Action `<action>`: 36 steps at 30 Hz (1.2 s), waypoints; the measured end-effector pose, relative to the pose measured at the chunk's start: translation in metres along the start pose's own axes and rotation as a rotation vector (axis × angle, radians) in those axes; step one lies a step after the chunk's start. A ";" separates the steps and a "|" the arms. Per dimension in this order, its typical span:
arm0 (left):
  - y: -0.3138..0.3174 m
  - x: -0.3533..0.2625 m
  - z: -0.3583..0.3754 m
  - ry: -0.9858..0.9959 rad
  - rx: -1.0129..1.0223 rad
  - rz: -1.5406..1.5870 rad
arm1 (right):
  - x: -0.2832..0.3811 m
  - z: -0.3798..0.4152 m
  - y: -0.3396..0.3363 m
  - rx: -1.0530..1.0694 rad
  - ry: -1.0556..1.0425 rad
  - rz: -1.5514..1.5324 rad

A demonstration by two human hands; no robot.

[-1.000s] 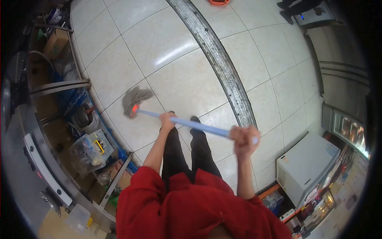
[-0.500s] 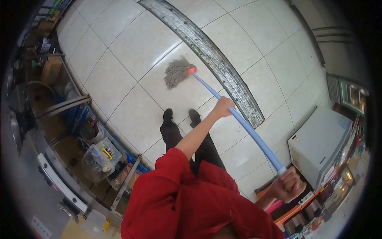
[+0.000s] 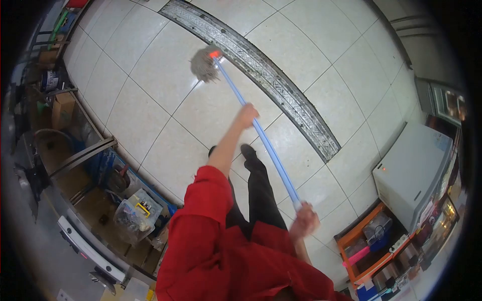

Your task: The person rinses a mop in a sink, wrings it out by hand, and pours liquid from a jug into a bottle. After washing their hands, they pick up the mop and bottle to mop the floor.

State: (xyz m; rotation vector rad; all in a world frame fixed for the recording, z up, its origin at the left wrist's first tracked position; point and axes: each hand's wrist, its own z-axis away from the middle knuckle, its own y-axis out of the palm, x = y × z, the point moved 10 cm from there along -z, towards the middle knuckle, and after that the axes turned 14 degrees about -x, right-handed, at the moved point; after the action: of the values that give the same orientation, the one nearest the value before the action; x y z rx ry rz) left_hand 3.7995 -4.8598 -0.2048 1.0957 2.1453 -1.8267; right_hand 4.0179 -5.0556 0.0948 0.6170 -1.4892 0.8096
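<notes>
A mop with a blue handle (image 3: 273, 155), a red-orange clamp and grey strands (image 3: 203, 64) slants across the middle of the view. Its strands lie on the tiled floor beside the patterned metal strip. My left hand (image 3: 246, 116) is closed around the handle partway down. At the upper end, my right hand (image 3: 304, 221) grips the handle, slightly smeared by motion. My dark shoes (image 3: 248, 151) stand on the tiles below the handle, the left one partly hidden behind my forearm.
A patterned metal strip (image 3: 261, 65) curves across the tiles. On the left stands a metal-framed rack (image 3: 83, 156) with boxes and plastic containers. To the right are a grey-white cabinet (image 3: 414, 170) and an orange-framed shelf (image 3: 346, 251).
The mop head has moved up and left, closer to the metal strip. Both hands went with the handle; my right hand shifted clearly left. The camera view has turned slightly.
</notes>
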 end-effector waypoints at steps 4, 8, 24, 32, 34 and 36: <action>-0.043 0.056 -0.030 -0.047 -0.106 -0.071 | 0.009 -0.016 0.088 0.142 -0.108 -0.216; -0.042 -0.025 -0.036 -0.062 -0.117 0.328 | 0.080 -0.050 0.025 -0.008 -0.129 -0.029; -0.106 -0.108 0.044 -0.551 -0.431 0.394 | 0.154 -0.103 0.049 0.198 -0.090 -0.486; -0.117 0.029 0.303 -1.016 -0.364 -0.193 | -0.012 0.019 0.212 0.664 0.338 -0.399; -0.162 0.007 0.313 -0.908 -0.598 -0.405 | -0.002 0.037 0.214 0.715 0.366 -0.429; -0.151 0.017 0.306 -0.977 -0.504 -0.230 | 0.002 0.030 0.185 0.667 0.244 -0.343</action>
State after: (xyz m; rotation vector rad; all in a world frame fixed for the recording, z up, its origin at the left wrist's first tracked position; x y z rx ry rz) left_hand 3.5910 -5.1280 -0.1723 -0.1630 1.9133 -1.3038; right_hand 3.8544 -4.9662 0.0741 1.1852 -0.8394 1.0658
